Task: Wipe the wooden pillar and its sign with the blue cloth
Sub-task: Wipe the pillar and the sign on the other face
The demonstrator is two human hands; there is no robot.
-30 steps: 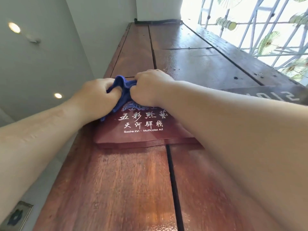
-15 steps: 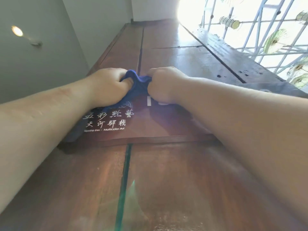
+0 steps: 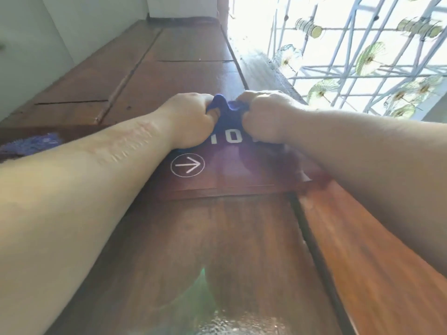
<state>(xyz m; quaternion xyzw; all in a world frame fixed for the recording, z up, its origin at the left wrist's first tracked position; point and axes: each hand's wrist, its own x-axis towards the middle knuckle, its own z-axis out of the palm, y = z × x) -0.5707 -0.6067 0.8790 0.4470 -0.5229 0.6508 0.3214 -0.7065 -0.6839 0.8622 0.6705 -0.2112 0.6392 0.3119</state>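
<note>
Now the left hand (image 3: 193, 117) and right hand (image 3: 263, 114), both gripping the blue cloth (image 3: 227, 117), have shifted from the lettered sign face to the arrow-marked sign (image 3: 217, 170) on the wooden pillar (image 3: 217, 250), cloth at the sign's 12 o'clock edge; wiping likely carries on here.

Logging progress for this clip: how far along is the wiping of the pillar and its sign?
Midway, it seems. Done: nothing can be confirmed clean; the lower wooden pillar shows glare only. In hand: the left hand and right hand both grip the bunched blue cloth, pressing it on the top of the sign, across its white digits. Left: the circled arrow below the cloth, and the boards above.
</note>
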